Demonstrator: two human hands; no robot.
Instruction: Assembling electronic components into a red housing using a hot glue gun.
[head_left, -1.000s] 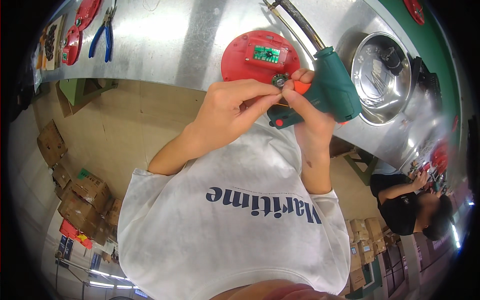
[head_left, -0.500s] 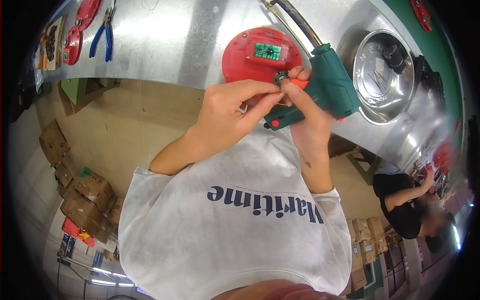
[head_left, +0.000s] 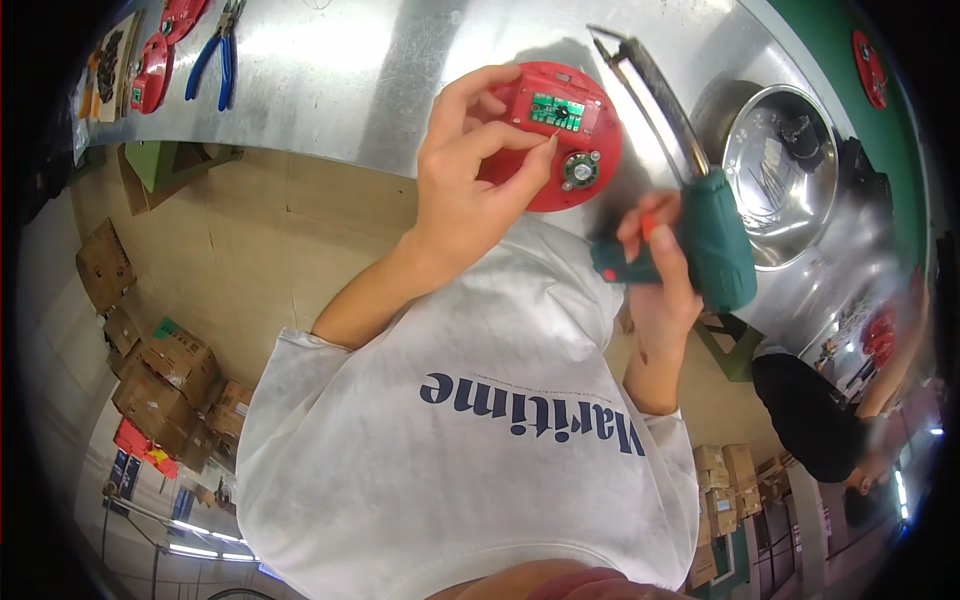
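Observation:
In my right hand [head_left: 665, 250] is a green soldering gun [head_left: 728, 240] with a red trigger, its long metal tip pointing away over the bench. A red round housing [head_left: 530, 80] carries a green circuit board [head_left: 557, 112] and a small round component with a metallic centre [head_left: 581, 171]. My left hand [head_left: 480, 150] is at the housing's left side, with fingers around its edge. Thumb and index finger pinch what looks like a thin wire end [head_left: 556, 136] just below the board.
A steel bowl [head_left: 815, 225] holding thin wire-like pieces and a dark lump stands right. Blue-handled pliers [head_left: 212, 62] and more red housings [head_left: 152, 75] lie at the far left of the metal bench [head_left: 330, 100]. Another person [head_left: 810, 410] works at right; cardboard boxes [head_left: 170, 370] are stacked left.
My right hand has drawn the soldering gun right and away from the housing. The housing has shifted right and slightly nearer, and my left hand has moved up to its edge.

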